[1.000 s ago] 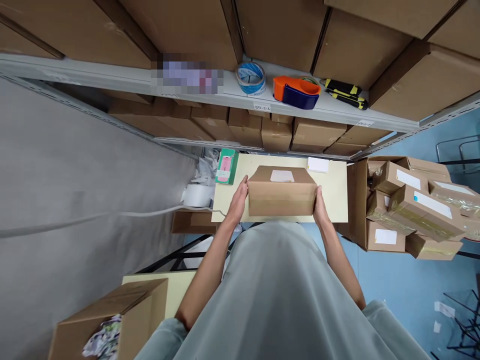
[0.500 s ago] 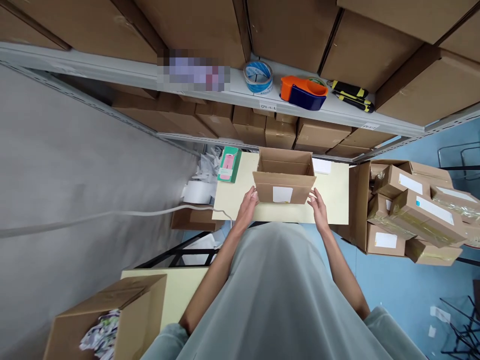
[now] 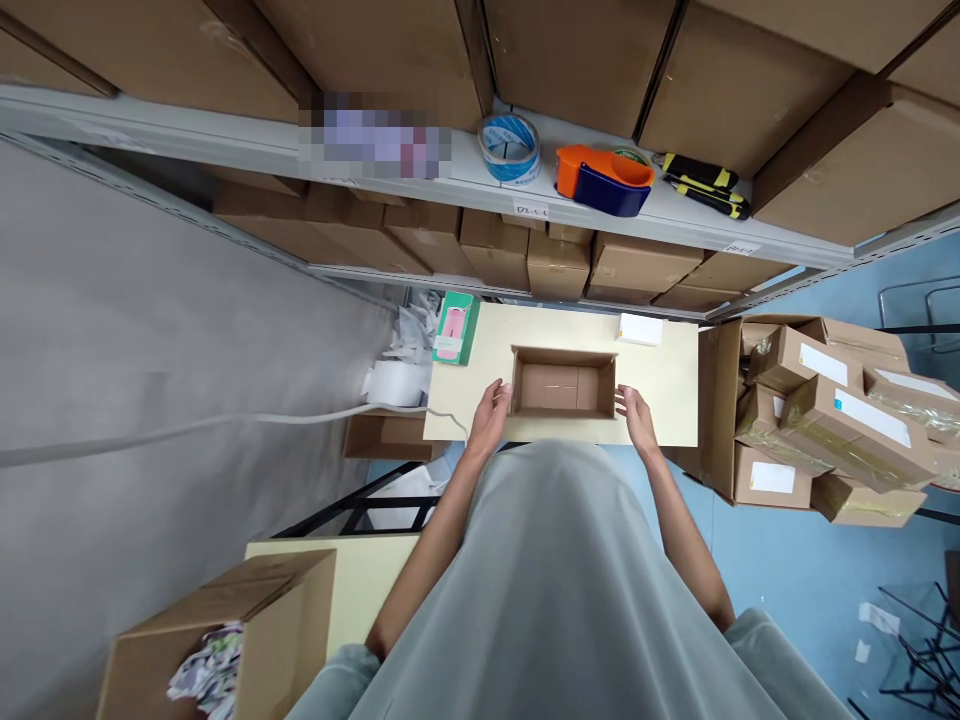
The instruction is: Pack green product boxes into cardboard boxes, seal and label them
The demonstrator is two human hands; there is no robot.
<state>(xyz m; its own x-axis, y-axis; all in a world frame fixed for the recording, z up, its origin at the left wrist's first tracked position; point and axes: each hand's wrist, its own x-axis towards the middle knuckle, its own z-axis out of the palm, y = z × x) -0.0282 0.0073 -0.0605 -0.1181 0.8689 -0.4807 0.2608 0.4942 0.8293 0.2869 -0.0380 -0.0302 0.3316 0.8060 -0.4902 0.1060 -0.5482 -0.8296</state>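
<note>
Though the carton stands assembled, it looks unfilled and unclosed. Left hand and right hand flank it, loosely spread.

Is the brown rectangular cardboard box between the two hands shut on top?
No, the brown rectangular cardboard box is open at the top, with its inside bottom showing.
</note>
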